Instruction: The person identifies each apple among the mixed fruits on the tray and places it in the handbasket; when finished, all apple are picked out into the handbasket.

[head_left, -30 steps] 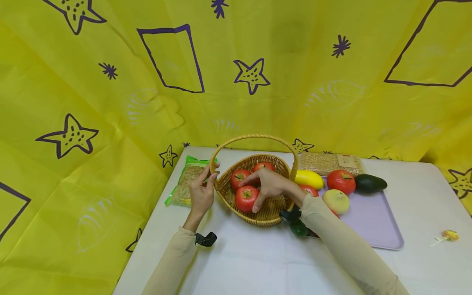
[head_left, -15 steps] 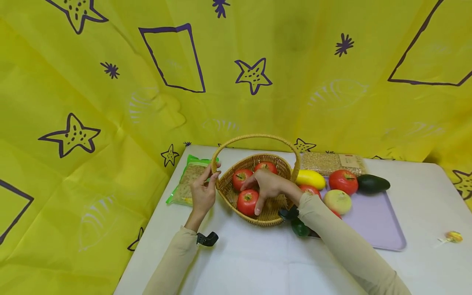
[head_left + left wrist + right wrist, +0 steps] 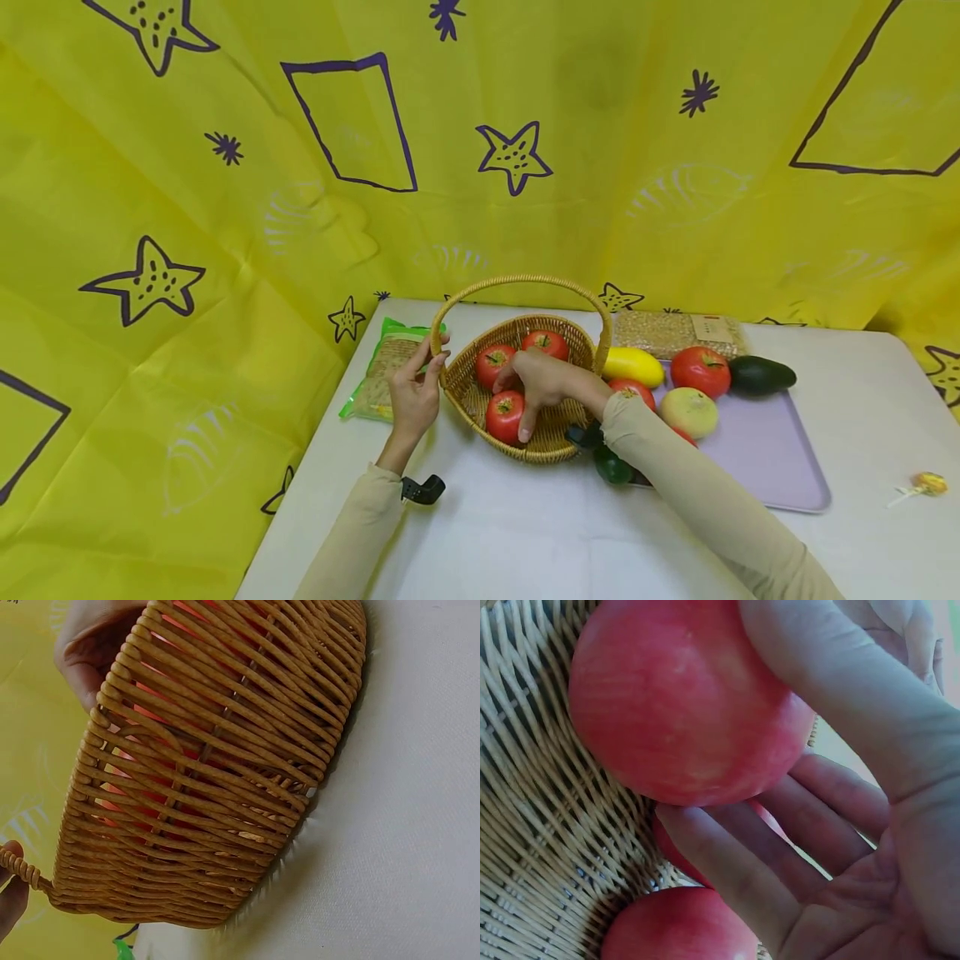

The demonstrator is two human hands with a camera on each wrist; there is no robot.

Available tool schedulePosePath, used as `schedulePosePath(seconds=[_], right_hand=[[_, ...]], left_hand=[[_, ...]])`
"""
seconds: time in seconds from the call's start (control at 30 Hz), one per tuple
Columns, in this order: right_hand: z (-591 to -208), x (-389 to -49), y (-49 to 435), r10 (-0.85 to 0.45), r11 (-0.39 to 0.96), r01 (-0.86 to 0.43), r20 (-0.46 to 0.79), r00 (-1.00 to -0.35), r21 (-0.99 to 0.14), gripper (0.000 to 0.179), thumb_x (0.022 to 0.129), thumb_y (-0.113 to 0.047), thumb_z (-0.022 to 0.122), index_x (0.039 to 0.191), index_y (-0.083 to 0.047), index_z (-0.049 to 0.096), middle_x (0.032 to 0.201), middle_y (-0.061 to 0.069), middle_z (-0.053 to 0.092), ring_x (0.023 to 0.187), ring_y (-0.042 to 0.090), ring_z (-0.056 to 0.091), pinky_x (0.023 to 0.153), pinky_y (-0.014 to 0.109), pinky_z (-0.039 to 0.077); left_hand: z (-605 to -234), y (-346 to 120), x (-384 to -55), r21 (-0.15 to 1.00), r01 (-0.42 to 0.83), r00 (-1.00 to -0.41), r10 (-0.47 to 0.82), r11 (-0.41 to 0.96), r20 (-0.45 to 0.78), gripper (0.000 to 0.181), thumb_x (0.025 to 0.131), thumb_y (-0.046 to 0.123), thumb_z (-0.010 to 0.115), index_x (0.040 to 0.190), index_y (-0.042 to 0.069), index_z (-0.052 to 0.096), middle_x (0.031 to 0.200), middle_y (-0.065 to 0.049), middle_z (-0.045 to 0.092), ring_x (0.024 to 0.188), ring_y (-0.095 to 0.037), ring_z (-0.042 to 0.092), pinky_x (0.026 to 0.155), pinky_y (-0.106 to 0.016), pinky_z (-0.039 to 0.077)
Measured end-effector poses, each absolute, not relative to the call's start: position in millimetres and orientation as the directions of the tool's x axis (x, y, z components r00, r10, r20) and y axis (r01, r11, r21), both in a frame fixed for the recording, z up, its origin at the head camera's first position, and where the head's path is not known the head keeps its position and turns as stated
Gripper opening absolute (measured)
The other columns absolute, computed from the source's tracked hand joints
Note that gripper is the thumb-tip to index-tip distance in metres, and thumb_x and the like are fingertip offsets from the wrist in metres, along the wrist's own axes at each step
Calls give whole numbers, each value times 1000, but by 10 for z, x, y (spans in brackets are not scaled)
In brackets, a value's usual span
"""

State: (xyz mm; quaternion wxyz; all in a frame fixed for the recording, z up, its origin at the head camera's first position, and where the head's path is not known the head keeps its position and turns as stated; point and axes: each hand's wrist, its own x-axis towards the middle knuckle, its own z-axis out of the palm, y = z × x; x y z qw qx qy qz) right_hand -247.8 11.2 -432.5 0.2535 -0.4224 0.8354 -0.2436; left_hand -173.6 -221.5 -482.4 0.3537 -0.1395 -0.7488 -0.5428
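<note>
- Head view: L hand (image 3: 415,402) is pinching the left foot of the handle (image 3: 522,279) btwn thumb & fingers; wicker basket (image 3: 557,440) is sitting on the white table (image 3: 487,533).
- R hand (image 3: 545,382) is reaching down into basket, thumb & fingers curling round the front red fruit (image 3: 502,415), i.e. gripping it; that fruit is resting inside, nr the near-left rim.
- Also inside: mid red fruit (image 3: 493,363) is lying just behind it, back red fruit (image 3: 546,342) is sitting nr the far rim.
- Green-edged bag (image 3: 386,371) is lying left of basket, pt. hidden by L hand.
- Right of basket, lilac tray (image 3: 757,462) is holding a pale round veg (image 3: 688,413); large red fruit (image 3: 701,372) & dk green fruit (image 3: 761,376) are lying at its far edge, yellow fruit (image 3: 633,367) nr its far-left corner.
- Grain pack (image 3: 663,333) is lying behind; lollipop (image 3: 930,483) is lying far right, well apart.
- Beige R sleeve (image 3: 675,483) is covering pt. of tray.
- L wrist view: basket side is filling most of it, red showing thru the weave; fingers (image 3: 10,900) at left edge are pinching handle; R hand is showing behind rim, grip hidden here.
- R wrist view: thumb is lying along front red fruit, a fingertip touching its underside; another red fruit is showing below.
</note>
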Motion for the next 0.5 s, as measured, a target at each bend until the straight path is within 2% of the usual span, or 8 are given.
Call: schedulePosePath(seconds=[0.03,0.1,0.27,0.37,0.5], right_hand=[[-4320,-2473,108,-827,529,-580,-224,-515,-620,79,54,-25,108,124,-6,77,126,6,78,125,22,68,111,38,56],[-4309,-2464,105,-825,536,-580,-234,-514,-614,80,55,-26,108,126,-6,77,128,6,77,126,23,68,111,38,55],[-4266,-2463,130,-835,532,-604,-249,-490,-593,78,61,-30,106,129,-8,74,131,6,75,127,23,67,112,40,54],[-4248,-2479,173,-841,525,-606,-256,-476,-598,73,66,-27,104,131,-10,73,134,4,73,128,23,65,113,42,53],[-4267,-2509,228,-843,516,-562,-268,-467,-646,70,70,-17,101,133,-9,71,134,4,72,127,22,65,113,40,53]], left_hand=[[-4826,-2216,-1736,717,593,-712,-177,366,679,38,101,-7,65,139,-7,66,123,-33,72,101,-40,78,72,-40,67],[-4832,-2215,-1737,719,597,-712,-179,355,679,38,100,-9,65,138,-11,65,122,-36,71,99,-47,76,73,-40,67],[-4835,-2211,-1740,721,597,-712,-181,352,679,37,101,-8,64,139,-8,66,123,-33,72,99,-47,76,72,-37,67],[-4838,-2211,-1744,720,597,-713,-178,353,679,38,102,-7,64,140,-5,66,124,-32,73,99,-45,77,71,-38,67],[-4837,-2215,-1746,718,597,-711,-179,358,680,38,101,-8,64,139,-5,66,123,-34,72,99,-45,77,70,-37,67]])
